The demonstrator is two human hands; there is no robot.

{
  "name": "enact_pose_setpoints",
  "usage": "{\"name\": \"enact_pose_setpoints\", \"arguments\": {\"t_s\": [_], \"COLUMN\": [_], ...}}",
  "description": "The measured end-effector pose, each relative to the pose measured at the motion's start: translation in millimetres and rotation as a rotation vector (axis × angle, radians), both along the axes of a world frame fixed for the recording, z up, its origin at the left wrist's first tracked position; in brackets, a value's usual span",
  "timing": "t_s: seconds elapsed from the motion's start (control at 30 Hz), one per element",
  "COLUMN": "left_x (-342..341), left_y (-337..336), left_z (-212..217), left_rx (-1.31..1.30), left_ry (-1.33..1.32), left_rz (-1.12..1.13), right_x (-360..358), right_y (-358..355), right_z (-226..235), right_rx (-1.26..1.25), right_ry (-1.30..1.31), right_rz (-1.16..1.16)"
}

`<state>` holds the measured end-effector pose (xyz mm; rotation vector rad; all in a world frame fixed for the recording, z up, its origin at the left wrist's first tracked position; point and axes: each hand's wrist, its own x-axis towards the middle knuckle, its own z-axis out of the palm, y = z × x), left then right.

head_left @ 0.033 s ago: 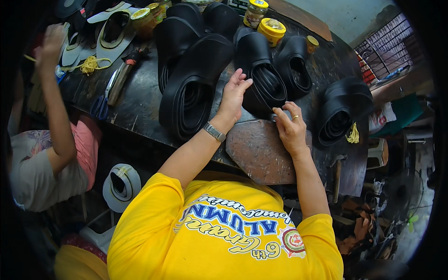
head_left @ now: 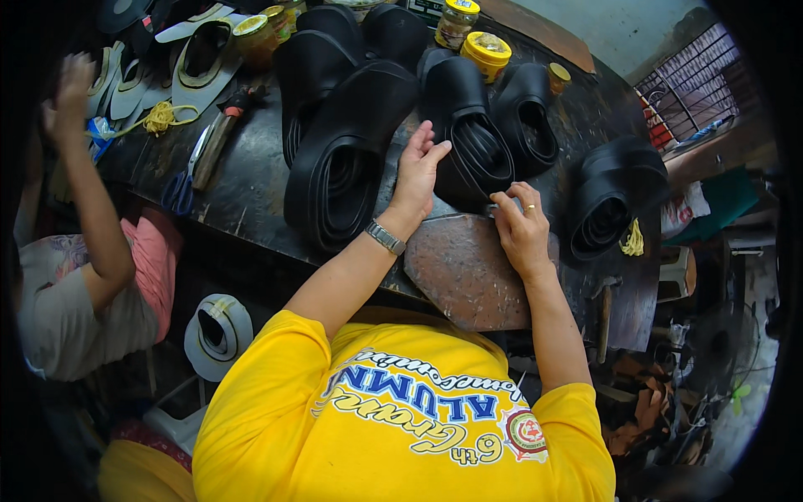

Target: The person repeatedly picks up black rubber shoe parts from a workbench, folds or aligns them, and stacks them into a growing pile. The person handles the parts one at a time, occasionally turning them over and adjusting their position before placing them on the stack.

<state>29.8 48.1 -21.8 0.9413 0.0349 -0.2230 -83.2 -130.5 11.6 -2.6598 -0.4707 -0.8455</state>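
Dark, worn workbench (head_left: pixel 251 180) crowded with black rubber rolls. Left hand (head_left: pixel 416 167) open, fingers spread, lying flat between two black rubber rolls (head_left: pixel 343 159) and (head_left: pixel 468 134), touching the nearer edge. Right hand (head_left: pixel 520 227) curled, fingertips pinching something small at the top of a brown rounded slab (head_left: pixel 464 272); item too small to tell.
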Motion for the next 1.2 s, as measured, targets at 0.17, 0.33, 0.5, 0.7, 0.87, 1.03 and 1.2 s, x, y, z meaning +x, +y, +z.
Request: {"name": "enact_pose_setpoints", "arguments": {"t_s": [0.17, 0.33, 0.5, 0.7, 0.87, 1.03, 1.2], "left_x": [5, 0, -2, 5, 12, 2, -9], "left_y": [-3, 17, 14, -4, 3, 2, -1], "left_z": [12, 33, 42, 38, 38, 45, 50], "left_rx": [0.126, -0.160, -0.195, 0.095, 0.025, -0.151, -0.226], "left_ry": [-0.150, 0.044, -0.059, -0.137, -0.050, 0.097, 0.078], "left_rz": [0.141, -0.127, -0.243, 0.045, -0.283, -0.282, -0.162], "right_x": [5, -41, -82, -89, -87, -91, -93], "right_y": [0, 1, 5, 10, 7, 5, 1], "right_z": [15, 39, 45, 27, 17, 19, 20], "right_rx": [0.149, 0.318, 0.377, 0.174, 0.373, 0.382, 0.371], "right_ry": [0.055, 0.248, 0.318, 0.305, 0.368, 0.382, 0.471], "right_rz": [0.053, 0.103, 0.093, -0.048, 0.006, 0.018, 0.006]}}
